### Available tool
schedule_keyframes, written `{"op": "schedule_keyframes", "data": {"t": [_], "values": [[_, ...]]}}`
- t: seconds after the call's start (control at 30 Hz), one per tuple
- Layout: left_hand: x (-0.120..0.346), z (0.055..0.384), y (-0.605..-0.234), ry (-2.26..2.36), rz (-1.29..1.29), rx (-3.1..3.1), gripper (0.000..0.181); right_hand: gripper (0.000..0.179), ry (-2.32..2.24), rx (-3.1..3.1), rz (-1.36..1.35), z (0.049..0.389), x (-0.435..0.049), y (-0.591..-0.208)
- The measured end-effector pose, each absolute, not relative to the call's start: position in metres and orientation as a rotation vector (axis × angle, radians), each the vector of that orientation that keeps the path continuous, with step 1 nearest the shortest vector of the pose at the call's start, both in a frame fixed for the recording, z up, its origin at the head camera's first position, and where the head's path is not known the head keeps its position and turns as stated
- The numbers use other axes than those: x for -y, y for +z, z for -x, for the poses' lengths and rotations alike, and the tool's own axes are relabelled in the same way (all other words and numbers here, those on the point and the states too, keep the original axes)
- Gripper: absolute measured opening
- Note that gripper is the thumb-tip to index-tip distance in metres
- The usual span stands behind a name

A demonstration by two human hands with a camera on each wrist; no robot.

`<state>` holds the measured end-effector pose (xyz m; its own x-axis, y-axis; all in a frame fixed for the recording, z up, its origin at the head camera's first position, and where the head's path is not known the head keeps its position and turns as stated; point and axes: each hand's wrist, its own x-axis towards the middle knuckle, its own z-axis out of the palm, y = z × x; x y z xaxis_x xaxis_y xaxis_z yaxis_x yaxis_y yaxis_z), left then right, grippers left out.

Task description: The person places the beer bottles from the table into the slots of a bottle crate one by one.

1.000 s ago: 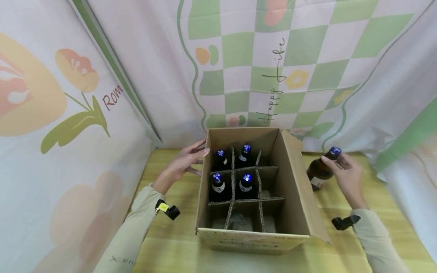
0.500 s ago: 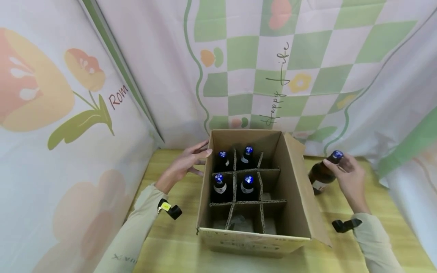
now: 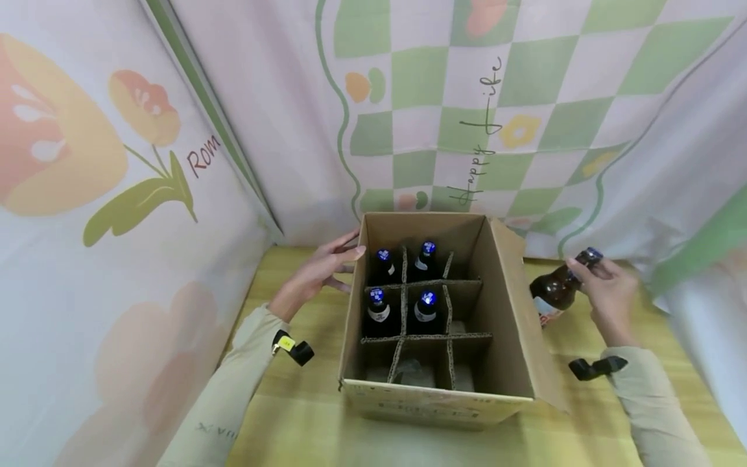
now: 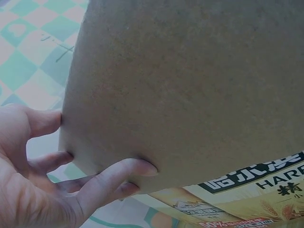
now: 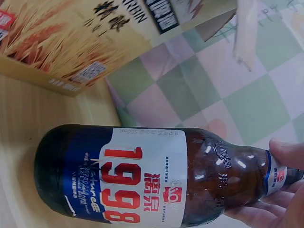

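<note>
My right hand (image 3: 613, 295) grips a brown glass beer bottle (image 3: 551, 295) by its neck, just outside the right side of the cardboard box (image 3: 432, 408). Its blue cap leans to the right in the head view. In the right wrist view, the beer bottle (image 5: 209, 175) shows a white and blue label with red "1998". My left hand (image 3: 315, 272) touches the box's left side, thumb at the top rim and fingers spread. In the left wrist view, those fingers (image 4: 114, 178) lie against a plain brown flap (image 4: 180, 95).
Several blue-capped bottles (image 3: 379, 318) stand in the box's left and middle compartments. Cardboard dividers (image 3: 432, 336) split the inside. The right flap (image 3: 533, 350) is folded outward, between box and right hand. A patterned curtain (image 3: 420, 130) hangs behind the wooden table (image 3: 292, 415).
The bottle in my right hand has tilted further right and turned, so more of its label shows. My left hand keeps its place on the box. The head view has shifted slightly.
</note>
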<state>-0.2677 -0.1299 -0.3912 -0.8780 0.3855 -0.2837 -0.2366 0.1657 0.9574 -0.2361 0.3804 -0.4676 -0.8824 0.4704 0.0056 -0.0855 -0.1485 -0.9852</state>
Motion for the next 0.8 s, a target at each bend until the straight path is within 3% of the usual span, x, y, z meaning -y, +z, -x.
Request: {"op": "schedule_keyframes", "data": {"t": [0.47,0.8], "values": [[0.131,0.268,-0.389,1.773,-0.148,-1.978,0.071,0.050,1.982,1.959,0.431,0.222,-0.380,-0.416],[0.130,0.268,-0.392,1.761,-0.158,-1.981,0.072,0.067,1.432,2.411,0.403,0.212,-0.370,-0.395]]}}
